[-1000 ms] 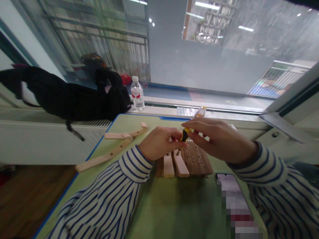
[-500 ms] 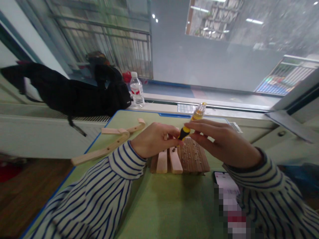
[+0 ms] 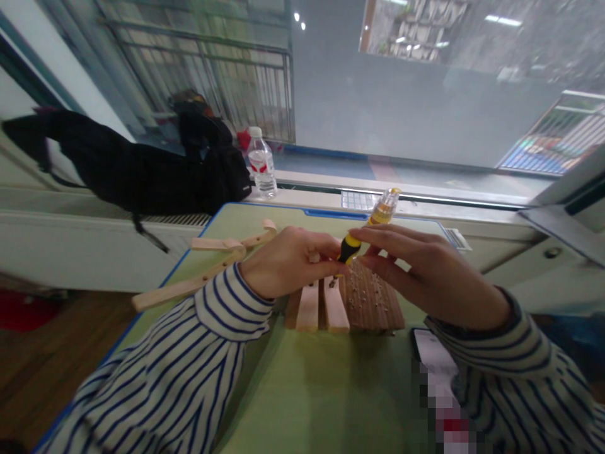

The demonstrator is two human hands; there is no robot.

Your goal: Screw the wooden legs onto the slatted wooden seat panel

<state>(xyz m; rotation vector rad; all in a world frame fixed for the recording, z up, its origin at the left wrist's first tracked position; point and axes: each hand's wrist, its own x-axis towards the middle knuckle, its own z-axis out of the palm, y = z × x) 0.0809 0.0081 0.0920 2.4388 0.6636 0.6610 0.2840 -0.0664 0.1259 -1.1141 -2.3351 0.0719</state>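
A small screwdriver with a yellow-and-black grip and a clear top stands tilted over a wooden slat panel on the green table. My right hand pinches the screwdriver's grip between fingers and thumb. My left hand is closed at the screwdriver's lower end, fingertips pinched on the shaft just above a light slat; the tip is hidden. Both sleeves are blue-striped.
Loose curved wooden pieces lie at the table's left edge. A phone lies at the front right. On the sill behind stand a water bottle and a black bag. The floor drops off to the left.
The view has shifted slightly. Both hands stay on the screwdriver over the slats; my right fingers have turned a little on the grip.
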